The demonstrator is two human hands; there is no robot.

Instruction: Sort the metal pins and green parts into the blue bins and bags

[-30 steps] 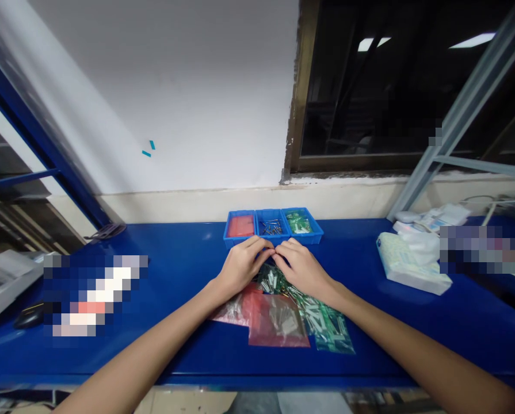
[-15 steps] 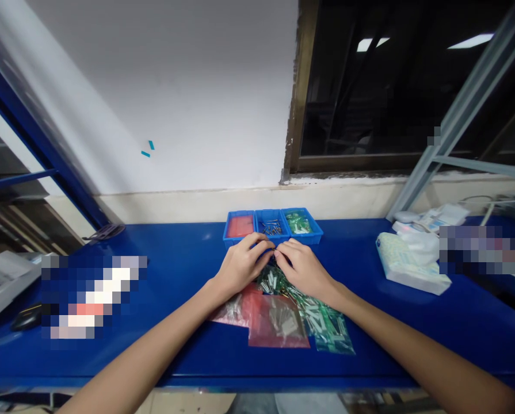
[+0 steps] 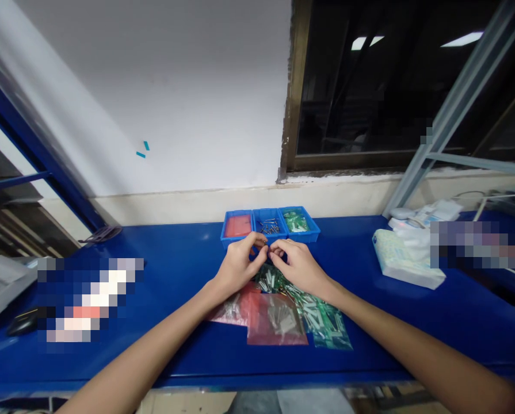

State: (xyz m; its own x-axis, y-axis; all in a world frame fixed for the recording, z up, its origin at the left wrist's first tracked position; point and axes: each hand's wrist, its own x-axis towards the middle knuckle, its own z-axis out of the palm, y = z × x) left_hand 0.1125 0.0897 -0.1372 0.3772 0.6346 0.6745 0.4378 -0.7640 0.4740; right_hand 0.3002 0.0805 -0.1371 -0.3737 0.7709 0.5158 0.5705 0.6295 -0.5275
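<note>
My left hand and my right hand meet fingertip to fingertip just in front of the blue bins. Both are curled into a pinch, around something small and dark that I cannot make out. Beneath them lies a pile of green plastic bags with silvery and white pieces inside. Two red plastic bags with small pieces in them lie on the near left side of the pile. Of the three joined blue bins, the left has red bags, the middle loose screw-like metal pieces, the right green bags.
The blue table reaches back to the wall. At the right lies a tissue pack; at the left are a black computer mouse and a white box with papers. Metal posts rise on both sides.
My fingers have shifted: the left thumb and index finger are farther apart at the tips, and the right fingers are more curled. The whole view has moved slightly.
</note>
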